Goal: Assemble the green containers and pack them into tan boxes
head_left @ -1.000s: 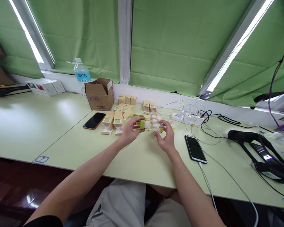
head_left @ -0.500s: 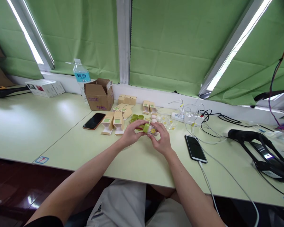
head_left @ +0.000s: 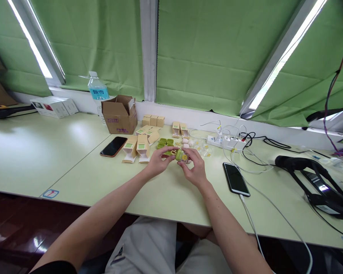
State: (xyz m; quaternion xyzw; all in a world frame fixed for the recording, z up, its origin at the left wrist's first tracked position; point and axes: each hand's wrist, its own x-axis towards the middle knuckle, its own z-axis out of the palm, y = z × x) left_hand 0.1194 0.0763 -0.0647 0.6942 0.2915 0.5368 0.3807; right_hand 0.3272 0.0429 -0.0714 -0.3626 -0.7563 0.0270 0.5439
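Left hand (head_left: 157,163) and right hand (head_left: 194,166) pinch one green gadget (head_left: 179,155), probably joined, leaving green cups (head_left: 165,142) loose at 11 o'clock, clear covers (head_left: 200,147) at 2.

Daylight burns out to white in the window gaps (head_left: 286,58) at upper left and upper right, while the green blinds (head_left: 200,57) mute the rest. The scene is moderately bright, with a pale sheen on the tabletop (head_left: 77,127) at left and glints on the dark floor (head_left: 17,224) at lower left. Wide-angle distortion stretches the forearms (head_left: 103,217); the small green-and-clear container (head_left: 179,155), at centre, lacks crisp detail.
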